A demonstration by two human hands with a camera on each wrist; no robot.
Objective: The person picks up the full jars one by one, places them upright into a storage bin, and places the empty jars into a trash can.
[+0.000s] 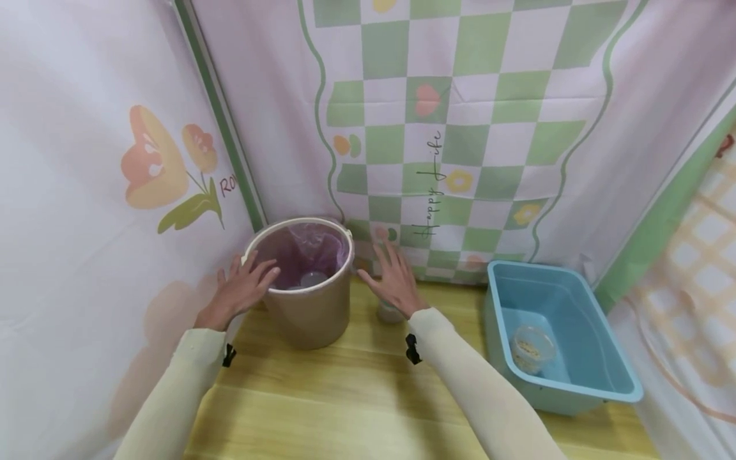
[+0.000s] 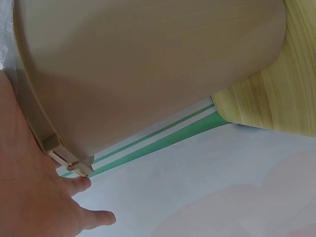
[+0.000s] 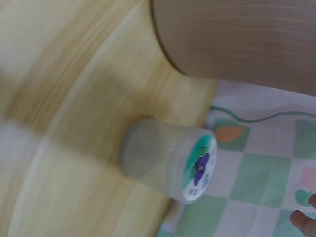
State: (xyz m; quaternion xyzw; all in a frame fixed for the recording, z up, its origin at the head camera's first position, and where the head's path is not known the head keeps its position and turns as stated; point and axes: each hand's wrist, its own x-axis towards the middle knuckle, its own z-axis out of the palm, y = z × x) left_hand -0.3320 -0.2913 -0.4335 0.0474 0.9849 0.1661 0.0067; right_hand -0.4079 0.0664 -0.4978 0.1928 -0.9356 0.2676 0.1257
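A brown-grey bucket (image 1: pixel 307 319) lined with a clear plastic bag (image 1: pixel 328 246) stands at the back left of the wooden table. A pale round thing (image 1: pixel 313 279) shows at its bottom. My left hand (image 1: pixel 238 291) is at the bucket's left rim with its fingers spread; in the left wrist view the hand lies beside the rim's handle lug (image 2: pixel 61 153). To the bucket's right, my right hand (image 1: pixel 395 280) hovers with spread fingers above a small translucent jar (image 1: pixel 390 313). The jar's lid (image 3: pixel 200 168) bears a green and purple label in the right wrist view.
A blue plastic basin (image 1: pixel 575 383) stands on the right of the table (image 1: pixel 322 409). Inside it is a clear round container (image 1: pixel 531 348) with small pale bits. Printed cloth (image 1: pixel 437 147) hangs behind and along both sides.
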